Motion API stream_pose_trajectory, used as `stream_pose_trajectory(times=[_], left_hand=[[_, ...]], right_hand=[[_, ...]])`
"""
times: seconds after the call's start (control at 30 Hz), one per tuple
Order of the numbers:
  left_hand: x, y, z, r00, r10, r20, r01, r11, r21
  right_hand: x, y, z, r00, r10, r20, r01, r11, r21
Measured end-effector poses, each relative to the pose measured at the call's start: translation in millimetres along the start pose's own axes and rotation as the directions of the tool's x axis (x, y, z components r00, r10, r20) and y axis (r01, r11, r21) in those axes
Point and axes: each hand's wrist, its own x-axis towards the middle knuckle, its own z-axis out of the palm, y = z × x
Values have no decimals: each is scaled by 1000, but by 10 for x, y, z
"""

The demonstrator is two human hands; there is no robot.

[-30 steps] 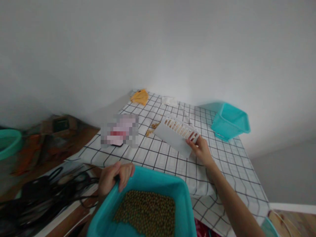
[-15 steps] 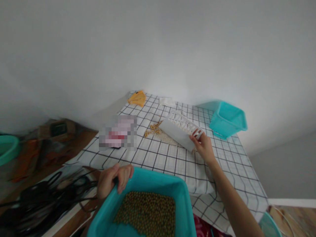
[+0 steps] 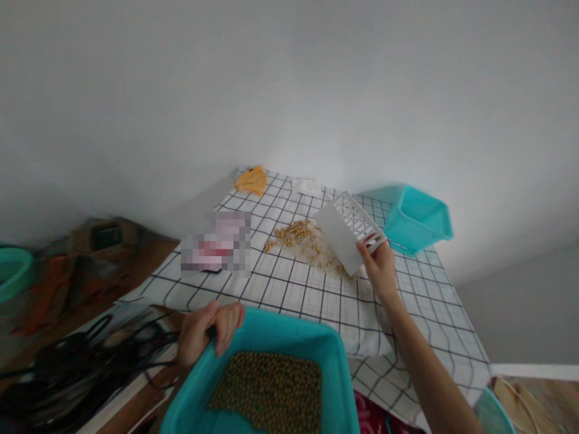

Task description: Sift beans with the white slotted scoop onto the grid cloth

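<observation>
My right hand [image 3: 381, 266] grips a white slotted plastic basket [image 3: 346, 229] by its rim and holds it tipped up on edge over the checked tablecloth [image 3: 316, 301]. A pile of yellow beans [image 3: 307, 241] lies spilled on the cloth just left of the basket. My left hand [image 3: 205, 331] is closed over the near-left rim of a teal tub [image 3: 266, 386] filled with green beans [image 3: 271, 386], close to me at the bottom of the view.
An empty teal basket [image 3: 418, 220] lies tilted at the table's far right. An orange cloth [image 3: 251, 179] and a white cloth [image 3: 307, 186] sit by the wall. A blurred pink item [image 3: 216, 242] rests at the left. Black cables [image 3: 81, 367] clutter the wooden surface at the lower left.
My right hand has lifted and tipped the white basket upright, and the yellow beans have poured out into a wider pile on the cloth. My left hand has stayed on the tub.
</observation>
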Motion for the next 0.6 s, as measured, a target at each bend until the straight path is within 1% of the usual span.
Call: stream_pose_trajectory(times=[0.07, 0.2, 0.3, 0.37, 0.5, 0.6], left_hand=[[-1, -1, -3, 1000, -4, 8, 4, 1000, 2], [-4, -10, -6, 1000, -1, 7, 1, 1000, -6], [-8, -23, 6, 1000, 1, -12, -1, 1000, -17], [-8, -27, 13, 999, 2, -32, -3, 1000, -28], [-4, -10, 17, 1000, -5, -4, 5, 1000, -20], [-4, 10, 24, 1000, -15, -21, 15, 1000, -18]], right_hand=[[-27, -44, 21, 999, -6, -32, 4, 997, -76], [-64, -102, 43, 996, -63, 64, 69, 993, -96], [-75, -109, 43, 991, -84, 102, 94, 991, -98], [-76, -106, 43, 992, -82, 98, 92, 991, -102], [-78, -119, 39, 996, -79, 52, 83, 992, -93], [-79, -138, 24, 997, -76, 26, 77, 995, -62]])
